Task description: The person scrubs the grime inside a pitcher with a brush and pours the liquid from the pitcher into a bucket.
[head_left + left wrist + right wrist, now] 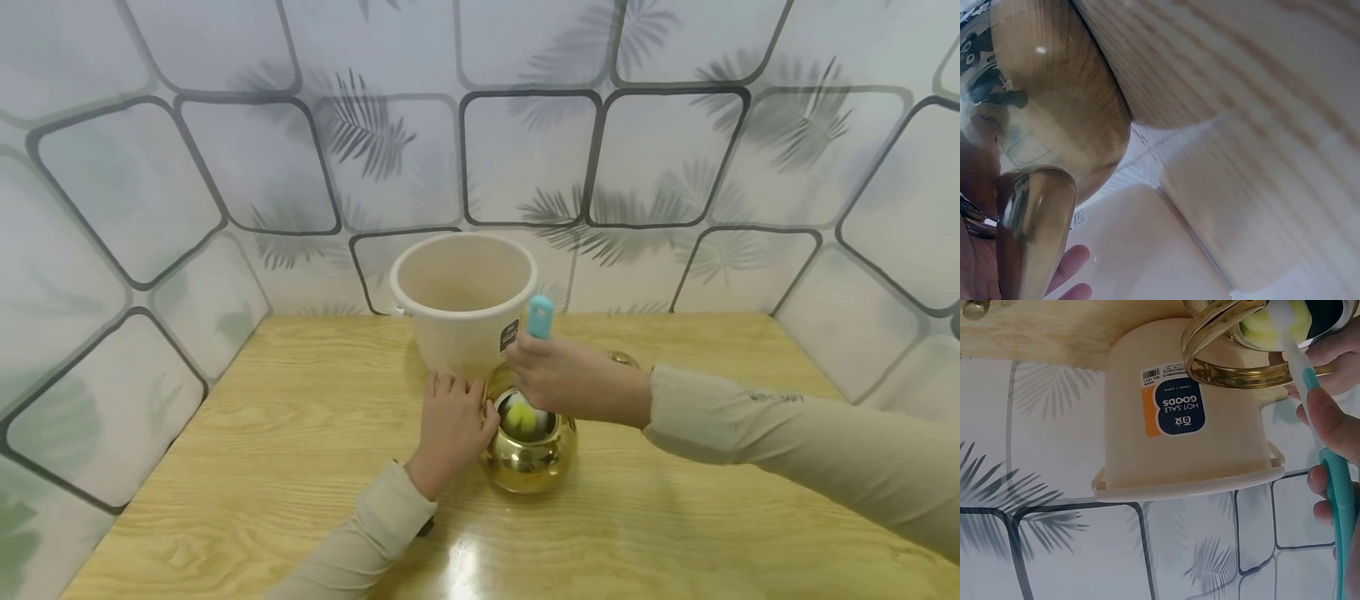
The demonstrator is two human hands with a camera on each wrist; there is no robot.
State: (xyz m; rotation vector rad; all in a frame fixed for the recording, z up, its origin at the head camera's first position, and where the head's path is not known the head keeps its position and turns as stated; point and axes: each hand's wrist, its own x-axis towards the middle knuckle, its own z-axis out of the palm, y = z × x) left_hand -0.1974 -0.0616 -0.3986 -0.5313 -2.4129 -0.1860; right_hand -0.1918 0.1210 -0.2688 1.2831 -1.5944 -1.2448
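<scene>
A shiny gold kettle (528, 467) stands on the table with its top uncovered. My left hand (453, 425) holds its left side by the spout (1035, 231), with the thumb near the rim and fingertips showing behind the spout. My right hand (551, 375) grips the blue-and-white handle of a cleaning brush (1337, 481). The brush's yellow sponge head (521, 417) is in the kettle's mouth. In the right wrist view, the kettle's gold carrying handle (1241, 376) loops beside the brush.
Behind the kettle, close to it, stands a cream bucket (457, 333) with a label. A gold knobbed piece (622, 359), probably the lid, lies beyond my right forearm. The wooden table (300, 433) meets a patterned wall covering (525, 158) at the back.
</scene>
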